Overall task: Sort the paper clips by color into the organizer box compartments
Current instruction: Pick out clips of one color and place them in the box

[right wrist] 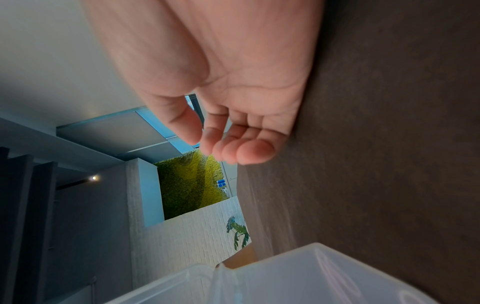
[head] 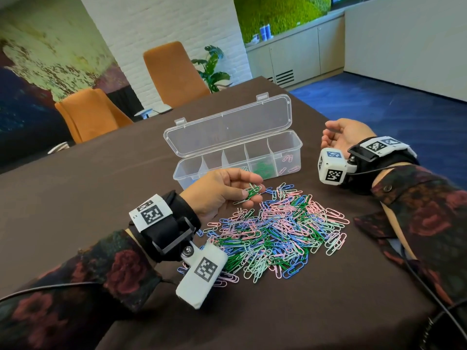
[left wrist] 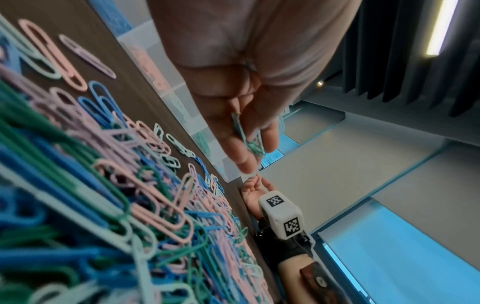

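Observation:
A clear organizer box (head: 298, 145) with its lid open stands mid-table; one compartment holds green clips (head: 262, 169), the rightmost holds pink clips (head: 288, 162). A big mixed pile of paper clips (head: 275, 231) in pink, blue, green and pale mint lies in front of it. My left hand (head: 249, 192) hovers between pile and box, pinching a small bunch of green clips (head: 251, 192), seen also as green clips (left wrist: 250, 144) in the left wrist view. My right hand (head: 338, 135) rests on its side on the table right of the box, fingers loosely curled, holding nothing, as the right hand (right wrist: 218, 142) shows.
The brown table (head: 101, 173) ends at an edge on the right above blue carpet (head: 404, 102). Two orange chairs (head: 174, 72) stand behind the far side. Cables (head: 429, 294) run from both wrist cameras.

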Available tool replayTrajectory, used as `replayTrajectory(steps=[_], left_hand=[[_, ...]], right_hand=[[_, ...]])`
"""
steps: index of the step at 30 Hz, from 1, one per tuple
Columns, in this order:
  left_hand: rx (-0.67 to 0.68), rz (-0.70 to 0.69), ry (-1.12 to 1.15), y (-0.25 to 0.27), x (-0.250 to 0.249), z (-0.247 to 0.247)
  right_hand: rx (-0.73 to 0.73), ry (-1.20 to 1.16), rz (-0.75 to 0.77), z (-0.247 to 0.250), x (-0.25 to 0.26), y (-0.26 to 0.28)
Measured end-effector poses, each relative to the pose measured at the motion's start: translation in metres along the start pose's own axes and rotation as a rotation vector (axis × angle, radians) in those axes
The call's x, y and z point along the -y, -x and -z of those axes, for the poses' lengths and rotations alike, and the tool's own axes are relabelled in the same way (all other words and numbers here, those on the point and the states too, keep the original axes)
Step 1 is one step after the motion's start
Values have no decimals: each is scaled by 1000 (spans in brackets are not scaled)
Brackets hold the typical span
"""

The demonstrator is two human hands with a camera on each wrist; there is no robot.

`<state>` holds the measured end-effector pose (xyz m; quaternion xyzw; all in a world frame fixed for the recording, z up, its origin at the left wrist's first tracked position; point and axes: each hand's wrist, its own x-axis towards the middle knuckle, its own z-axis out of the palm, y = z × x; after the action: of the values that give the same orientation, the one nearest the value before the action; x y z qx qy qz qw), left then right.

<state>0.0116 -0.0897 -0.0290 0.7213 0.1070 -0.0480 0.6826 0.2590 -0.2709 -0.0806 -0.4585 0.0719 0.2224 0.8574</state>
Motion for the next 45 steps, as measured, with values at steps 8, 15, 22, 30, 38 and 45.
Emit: replayTrajectory(steps=[8,15,22,30,38,45], left_hand=[[12,-4,-154,1,-4,7],[-19,22,-322,2,-14,23],[-55,39,-326,-2,-19,26],[-208,82,487,-10,-19,24],[-166,81,614,-20,-12,25],[-406,-202,506,-52,-34,25]], right_hand=[[-15,-18,23,1,-1,-2],[-1,-15,21,-2,-1,2],[-4,-16,-1,1,-1,-4],[-11,-25,-20,2,-1,-7],[-13,-35,7,0,-1,-6],[-9,-27,11,1,0,-4]])
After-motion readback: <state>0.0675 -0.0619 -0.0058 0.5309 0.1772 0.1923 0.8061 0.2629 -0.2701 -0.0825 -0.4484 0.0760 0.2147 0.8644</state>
